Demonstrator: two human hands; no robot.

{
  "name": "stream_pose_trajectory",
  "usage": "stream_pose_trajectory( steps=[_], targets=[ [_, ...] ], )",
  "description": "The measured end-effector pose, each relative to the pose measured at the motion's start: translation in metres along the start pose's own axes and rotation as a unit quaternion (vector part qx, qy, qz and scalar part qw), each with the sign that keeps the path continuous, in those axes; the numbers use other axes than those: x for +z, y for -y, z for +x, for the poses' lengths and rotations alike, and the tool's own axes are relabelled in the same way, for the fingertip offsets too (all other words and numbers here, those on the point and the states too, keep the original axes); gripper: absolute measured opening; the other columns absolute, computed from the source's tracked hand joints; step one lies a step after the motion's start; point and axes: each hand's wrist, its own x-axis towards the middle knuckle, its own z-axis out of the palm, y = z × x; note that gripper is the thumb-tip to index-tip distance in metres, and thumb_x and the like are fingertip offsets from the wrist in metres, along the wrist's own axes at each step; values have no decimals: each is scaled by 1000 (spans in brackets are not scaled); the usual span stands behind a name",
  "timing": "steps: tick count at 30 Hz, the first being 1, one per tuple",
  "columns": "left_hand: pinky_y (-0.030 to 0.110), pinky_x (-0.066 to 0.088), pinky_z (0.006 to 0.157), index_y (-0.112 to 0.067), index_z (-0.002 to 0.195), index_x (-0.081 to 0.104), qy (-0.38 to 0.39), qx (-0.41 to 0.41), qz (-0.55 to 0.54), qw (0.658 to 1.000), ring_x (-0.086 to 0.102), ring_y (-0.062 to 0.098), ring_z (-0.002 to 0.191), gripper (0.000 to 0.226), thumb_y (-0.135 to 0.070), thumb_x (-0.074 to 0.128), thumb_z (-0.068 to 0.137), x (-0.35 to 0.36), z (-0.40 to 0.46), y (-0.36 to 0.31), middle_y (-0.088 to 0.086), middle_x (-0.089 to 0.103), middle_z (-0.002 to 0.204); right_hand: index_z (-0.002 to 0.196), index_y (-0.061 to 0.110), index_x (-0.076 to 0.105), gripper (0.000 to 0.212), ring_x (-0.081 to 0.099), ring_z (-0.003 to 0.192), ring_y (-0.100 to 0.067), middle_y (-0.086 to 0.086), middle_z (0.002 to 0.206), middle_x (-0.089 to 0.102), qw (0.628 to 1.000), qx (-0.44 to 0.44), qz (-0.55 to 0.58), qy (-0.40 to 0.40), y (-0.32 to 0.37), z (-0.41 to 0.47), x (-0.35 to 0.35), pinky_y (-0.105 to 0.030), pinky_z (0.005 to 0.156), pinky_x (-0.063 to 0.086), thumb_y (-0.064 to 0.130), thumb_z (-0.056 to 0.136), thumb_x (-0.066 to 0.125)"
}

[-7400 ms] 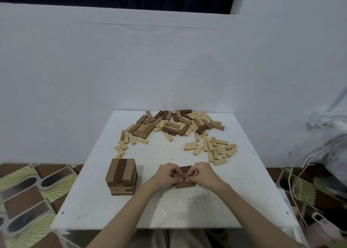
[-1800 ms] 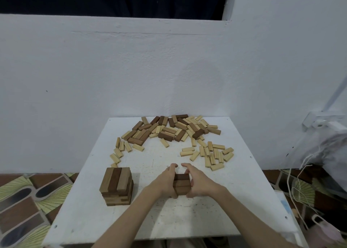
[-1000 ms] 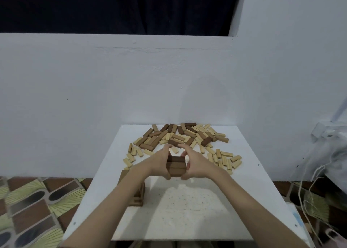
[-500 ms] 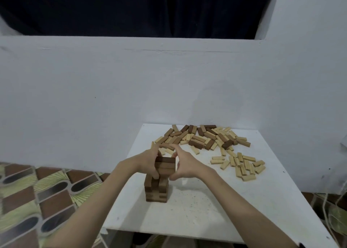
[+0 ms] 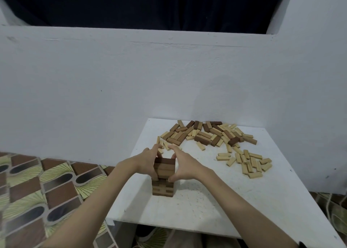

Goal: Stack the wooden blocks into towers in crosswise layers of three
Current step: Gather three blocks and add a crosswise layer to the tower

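A short tower of wooden blocks [image 5: 162,189] stands near the front left of the white table [image 5: 216,200]. On top of it sits a small stack of dark and mid-brown block layers [image 5: 164,168]. My left hand [image 5: 148,161] grips this stack from its left side and my right hand [image 5: 183,164] grips it from the right, thumbs at the near face. Whether the stack rests fully on the tower is hidden by my fingers.
A heap of loose dark and light blocks [image 5: 204,135] lies at the back of the table. Several pale small blocks [image 5: 247,163] are scattered at the right. A white wall [image 5: 131,82] stands behind; patterned floor tiles [image 5: 37,191] lie left of the table.
Both hands lifted the small block stack from the table's middle, carried it left and lowered it onto the tower. The camera view swung left.
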Motion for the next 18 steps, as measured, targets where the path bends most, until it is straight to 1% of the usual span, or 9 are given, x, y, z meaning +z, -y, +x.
stream_pose_trajectory(
  steps=[5,9,13,15,18],
  targets=[
    [37,41,99,-23,142,10,3,-9,8,1000,33,22,120,106,-17,82,66,3,3,2,5,41,133,149,28,11,107,53,113,-25,-7,132,46,1000,5,-20,-1,-1,1,3,-39,91,51,21,69,83],
    [41,39,103,-24,143,9,9,-4,18,1000,29,22,125,108,-20,84,64,3,5,4,1,39,137,150,28,9,111,50,120,-27,-7,140,40,999,3,-41,3,-1,1,1,-41,95,49,25,68,84],
    [42,35,107,-26,145,5,22,-5,40,999,22,21,132,122,-26,89,57,-3,5,6,-6,34,142,151,30,2,124,37,133,-26,-4,151,30,997,2,-75,11,-4,3,-2,-45,103,42,35,62,88],
    [44,35,107,-31,145,3,22,-19,63,998,25,26,133,128,-32,91,51,-3,5,9,-1,33,142,151,29,0,126,33,135,-28,-4,150,33,995,-2,-95,8,-5,2,-2,-46,106,37,39,61,88],
    [45,35,107,-31,145,2,19,-36,66,997,31,33,131,129,-32,91,52,3,5,11,9,30,140,151,28,-1,124,32,131,-31,-7,144,37,995,-4,-104,8,-4,-2,1,-46,106,30,40,64,86]
  ],
)
